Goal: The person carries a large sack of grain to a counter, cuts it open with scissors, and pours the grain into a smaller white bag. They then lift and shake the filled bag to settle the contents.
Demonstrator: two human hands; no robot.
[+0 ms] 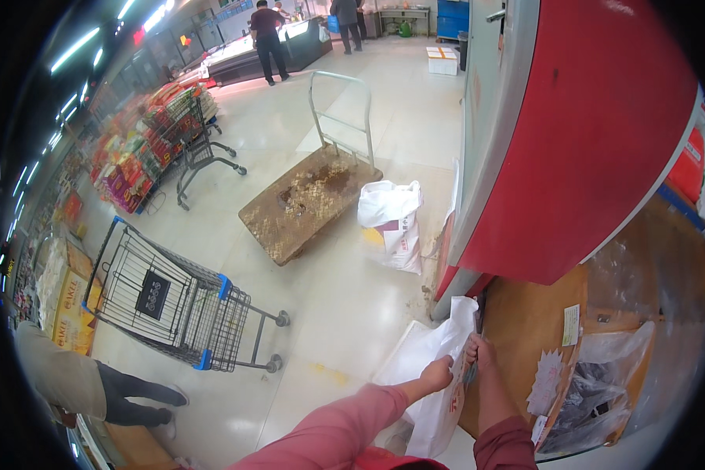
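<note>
At the lower right of the head view, my left hand (437, 374) is closed on the side of a white woven sack (437, 411) with red print. Close beside it, my right hand (480, 351) grips the sack's other edge near its top. A grey-green thing shows just below my right hand; too little of it shows to name it. The sack hangs upright against a wooden display bin (505, 323). Another white printed sack (392, 226), its top folded over, stands on the floor farther ahead. Right behind it is a flatbed platform trolley (308, 202) with a stained deck.
A shopping cart (170, 299) stands at the left, near a person (64, 370). Beyond it is a cart heaped with packaged goods (147, 147). A red panel (587, 135) rises at the right. Several people stand near a lit counter (305, 47); a white foam box (442, 61) lies farther back.
</note>
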